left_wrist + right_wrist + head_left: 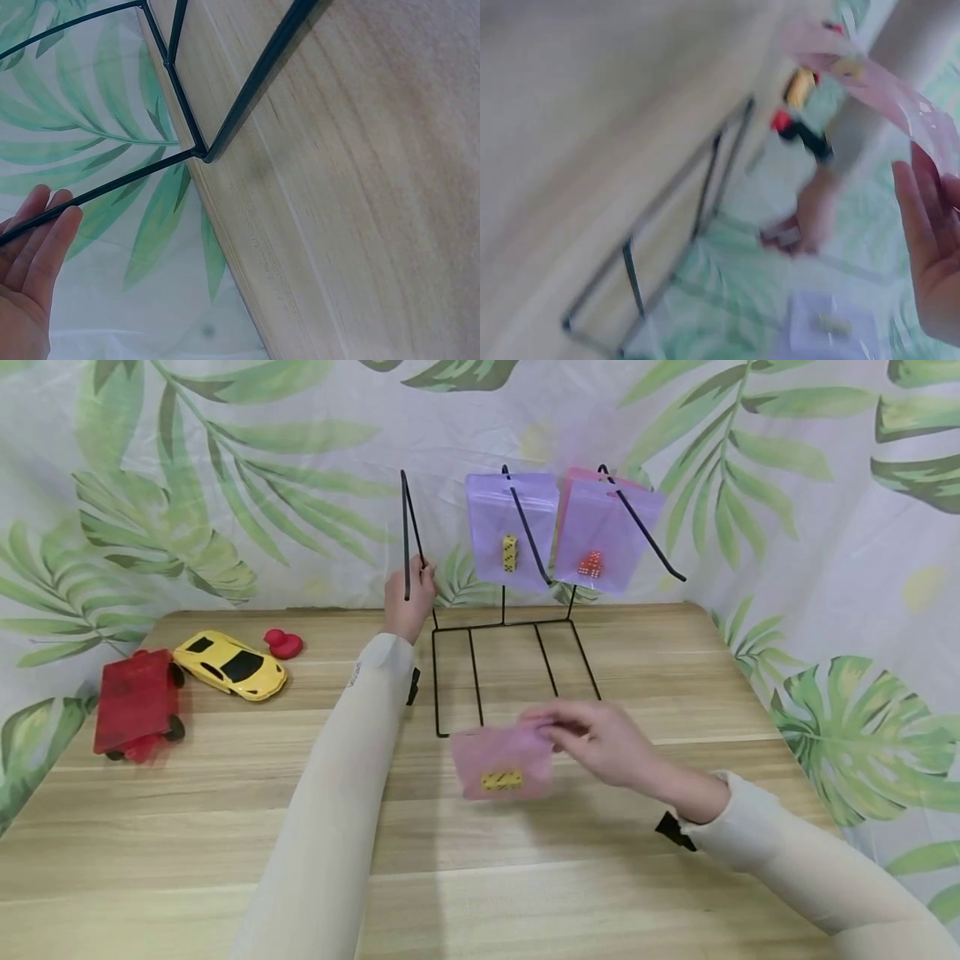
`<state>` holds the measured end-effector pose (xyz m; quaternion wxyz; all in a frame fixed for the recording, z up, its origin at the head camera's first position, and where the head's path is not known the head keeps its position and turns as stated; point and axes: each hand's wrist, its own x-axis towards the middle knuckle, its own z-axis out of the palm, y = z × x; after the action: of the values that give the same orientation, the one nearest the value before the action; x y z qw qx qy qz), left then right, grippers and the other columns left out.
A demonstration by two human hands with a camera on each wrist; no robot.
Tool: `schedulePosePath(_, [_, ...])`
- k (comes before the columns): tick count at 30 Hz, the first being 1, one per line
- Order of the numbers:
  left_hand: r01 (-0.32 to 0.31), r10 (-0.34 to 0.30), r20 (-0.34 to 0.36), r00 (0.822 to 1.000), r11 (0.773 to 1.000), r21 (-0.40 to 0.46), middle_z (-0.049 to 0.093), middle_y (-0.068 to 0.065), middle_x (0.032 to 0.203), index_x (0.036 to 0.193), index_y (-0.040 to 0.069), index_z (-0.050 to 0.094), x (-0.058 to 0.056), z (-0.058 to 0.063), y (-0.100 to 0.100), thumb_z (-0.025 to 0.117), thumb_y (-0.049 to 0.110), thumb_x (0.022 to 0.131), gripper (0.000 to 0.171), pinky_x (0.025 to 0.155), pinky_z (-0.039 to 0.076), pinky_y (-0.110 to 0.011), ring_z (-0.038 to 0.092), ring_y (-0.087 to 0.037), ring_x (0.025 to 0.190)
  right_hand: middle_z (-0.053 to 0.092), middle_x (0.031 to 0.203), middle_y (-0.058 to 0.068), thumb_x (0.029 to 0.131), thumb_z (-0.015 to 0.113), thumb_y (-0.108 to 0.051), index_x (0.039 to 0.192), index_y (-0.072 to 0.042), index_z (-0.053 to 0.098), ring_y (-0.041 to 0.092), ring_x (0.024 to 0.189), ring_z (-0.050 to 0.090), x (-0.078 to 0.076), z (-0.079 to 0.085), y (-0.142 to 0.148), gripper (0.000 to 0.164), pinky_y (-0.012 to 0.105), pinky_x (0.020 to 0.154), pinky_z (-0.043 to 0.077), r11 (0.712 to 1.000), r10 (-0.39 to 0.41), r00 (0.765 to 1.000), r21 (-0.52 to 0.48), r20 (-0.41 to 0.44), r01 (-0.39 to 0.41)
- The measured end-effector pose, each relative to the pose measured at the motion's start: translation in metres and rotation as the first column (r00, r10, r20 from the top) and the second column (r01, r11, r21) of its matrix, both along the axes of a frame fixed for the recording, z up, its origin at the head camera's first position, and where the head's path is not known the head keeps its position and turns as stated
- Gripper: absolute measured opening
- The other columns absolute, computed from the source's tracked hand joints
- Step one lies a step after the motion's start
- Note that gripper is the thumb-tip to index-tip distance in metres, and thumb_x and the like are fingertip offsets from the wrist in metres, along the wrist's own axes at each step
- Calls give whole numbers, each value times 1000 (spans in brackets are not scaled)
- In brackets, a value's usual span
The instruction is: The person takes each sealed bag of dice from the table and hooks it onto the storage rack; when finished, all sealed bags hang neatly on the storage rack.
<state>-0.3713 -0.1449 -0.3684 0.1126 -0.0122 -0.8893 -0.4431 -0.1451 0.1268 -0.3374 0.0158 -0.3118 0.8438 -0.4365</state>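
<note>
A black wire display rack (502, 625) stands toward the back of the table. My left hand (410, 597) holds its left upright, and in the left wrist view the fingers (45, 255) lie along that wire. My right hand (600, 739) pinches a pink zip bag (498, 764) by its upper right corner, above the table in front of the rack. Yellow dice sit in a row inside that bag. On the rack's middle hook hangs a purple bag (487, 518) with yellow dice; on the right hook, a purple bag (607, 539) with red dice overlaps a pink one.
At the left stand a red toy vehicle (135, 702), a yellow toy car (228, 665) and a small red duck (283, 644). A leaf-print cloth (300, 468) hangs behind the wooden table (487, 877). The rack's hooks jut toward me.
</note>
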Motion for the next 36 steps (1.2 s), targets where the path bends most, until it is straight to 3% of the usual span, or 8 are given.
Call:
schedulePosePath(3, [5,-5,0,1000,1000,0,70,-17,101,115,5,57,-1,0,1,36,30,110,33,64,41,-34,57,-26,72,75,104,8,94,61,5,117,0,68,3,80,68,-2,12,20,25,22,71,57,988,-95,989,-134,-113,80])
schedulePosePath(6, [10,-10,-8,1000,1000,-11,71,-17,101,114,5,58,-2,0,1,35,31,110,34,65,42,-34,58,-25,74,74,101,0,91,54,15,115,9,65,2,78,66,-7,25,39,27,18,71,55,934,-186,968,-335,-166,122])
schedulePosePath(12, [4,-4,-17,1000,1000,-3,71,-16,99,113,5,58,-6,-2,2,36,31,109,35,63,43,-34,60,-26,74,71,90,-5,92,55,15,117,13,62,5,69,62,-23,44,69,25,15,65,53,744,-392,895,-645,-212,173])
schedulePosePath(14, [-1,1,-20,1000,1000,-8,71,-14,96,112,4,59,-7,-3,2,37,31,109,35,63,43,-33,59,-25,73,70,86,-1,93,55,13,118,11,62,6,67,62,-28,47,76,26,15,64,53,680,-424,887,-711,-182,179])
schedulePosePath(18, [-6,6,-17,1000,1000,-14,70,-12,94,112,3,59,-7,-3,1,37,31,109,35,62,43,-33,58,-24,71,68,85,3,94,56,12,118,8,63,9,67,62,-35,49,84,26,16,63,53,611,-449,881,-771,-151,180])
schedulePosePath(23, [-5,5,1,1000,1000,4,71,-16,97,111,3,58,-5,0,0,36,31,109,35,60,42,-34,57,-24,68,69,88,5,95,58,8,119,4,65,10,70,64,-40,50,91,26,16,63,54,599,-455,885,-769,-98,223])
schedulePosePath(33, [1,-1,-1,1000,1000,10,71,-17,99,111,3,58,-1,1,2,36,31,109,36,61,43,-33,57,-23,69,73,94,2,95,58,6,118,2,66,9,69,65,-57,45,94,24,16,63,54,652,-436,895,-717,-89,247])
schedulePosePath(36, [-5,5,7,1000,1000,7,71,-17,99,110,3,57,1,1,3,35,30,109,35,61,44,-33,57,-23,70,72,93,-1,96,59,3,118,-3,67,7,66,63,-67,46,93,24,16,61,53,676,-459,885,-677,-77,292])
